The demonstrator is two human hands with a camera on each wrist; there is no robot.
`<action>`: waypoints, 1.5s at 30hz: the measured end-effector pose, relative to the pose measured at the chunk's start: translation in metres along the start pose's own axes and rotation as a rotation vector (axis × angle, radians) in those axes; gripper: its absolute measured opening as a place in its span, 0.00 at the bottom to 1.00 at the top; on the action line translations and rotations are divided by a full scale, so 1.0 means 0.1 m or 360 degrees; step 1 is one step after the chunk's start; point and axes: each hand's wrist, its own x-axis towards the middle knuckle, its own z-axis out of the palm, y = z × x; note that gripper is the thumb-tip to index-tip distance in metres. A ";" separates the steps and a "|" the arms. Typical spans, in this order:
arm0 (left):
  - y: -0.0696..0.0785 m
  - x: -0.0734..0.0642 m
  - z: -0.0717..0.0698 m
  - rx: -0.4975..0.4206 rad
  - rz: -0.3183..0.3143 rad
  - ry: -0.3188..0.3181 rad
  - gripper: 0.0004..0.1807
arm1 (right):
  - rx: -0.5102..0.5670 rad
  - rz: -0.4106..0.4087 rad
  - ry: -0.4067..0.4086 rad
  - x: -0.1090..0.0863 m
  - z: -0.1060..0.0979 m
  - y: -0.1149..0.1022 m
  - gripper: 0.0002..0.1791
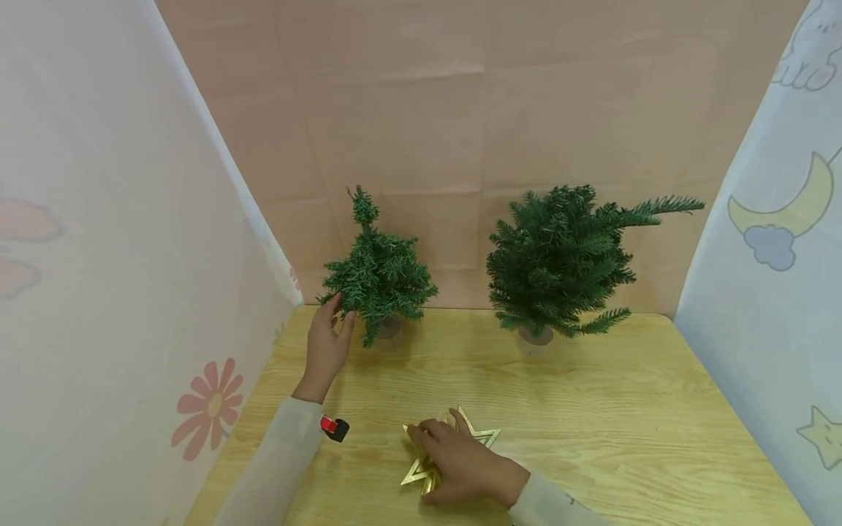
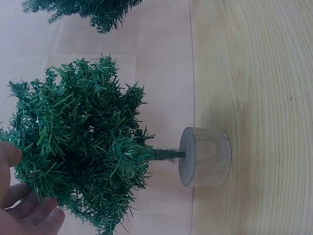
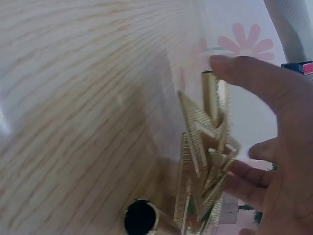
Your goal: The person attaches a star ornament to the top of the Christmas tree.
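At the left back of the table stands a small artificial Christmas tree (image 1: 381, 281) on a round wooden base (image 2: 208, 156). My left hand (image 1: 327, 347) is at its left side, and the loosely bent fingers (image 2: 36, 215) touch the outer branches. Near the table's front, my right hand (image 1: 460, 456) reaches over gold star tree toppers (image 1: 416, 471) and holds at the upper one. In the right wrist view, the thumb is at the end of a gold tube (image 3: 210, 100) and the other fingers are at the star's far side. A second tube (image 3: 142, 218) shows lower down.
A fuller, darker Christmas tree (image 1: 559, 263) stands at the right back, one long branch sticking out to the right. The wooden table (image 1: 592, 424) is bordered by a beige cloth (image 1: 421, 131) behind and printed white cloths (image 1: 131, 292) at the sides.
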 end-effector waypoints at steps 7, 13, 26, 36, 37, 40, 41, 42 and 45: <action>-0.02 -0.01 0.00 0.0001 0.0026 0.0018 0.29 | 0.0158 -0.0007 0.0078 0.02 -0.02 -0.01 0.63; -0.03 0.00 0.01 0.0006 0.0040 0.0028 0.30 | 0.0224 -0.0060 0.0200 0.05 0.01 0.01 0.62; -0.02 0.02 0.02 0.0000 0.0063 0.0042 0.29 | 0.0313 -0.0015 0.0493 0.08 -0.10 0.01 0.57; -0.02 0.01 0.02 0.0027 0.0058 0.0035 0.29 | 0.0472 0.0001 0.0559 0.02 -0.13 0.06 0.56; -0.01 0.01 0.02 0.0031 0.0059 0.0031 0.29 | 0.0477 -0.0002 0.0560 0.01 -0.12 0.06 0.56; -0.01 -0.01 0.01 0.0046 0.0053 0.0016 0.30 | 0.0456 -0.0011 0.0566 -0.01 -0.10 0.07 0.56; 0.00 -0.01 0.01 0.0052 0.0051 0.0011 0.30 | 0.0462 0.0005 0.0550 -0.02 -0.08 0.07 0.56; 0.00 -0.01 0.01 0.0057 0.0048 0.0005 0.30 | 0.0460 0.0023 0.0533 -0.03 -0.07 0.07 0.56; -0.01 -0.02 0.01 0.0057 0.0041 -0.0003 0.31 | 0.0414 0.0030 0.0510 -0.04 0.02 0.09 0.54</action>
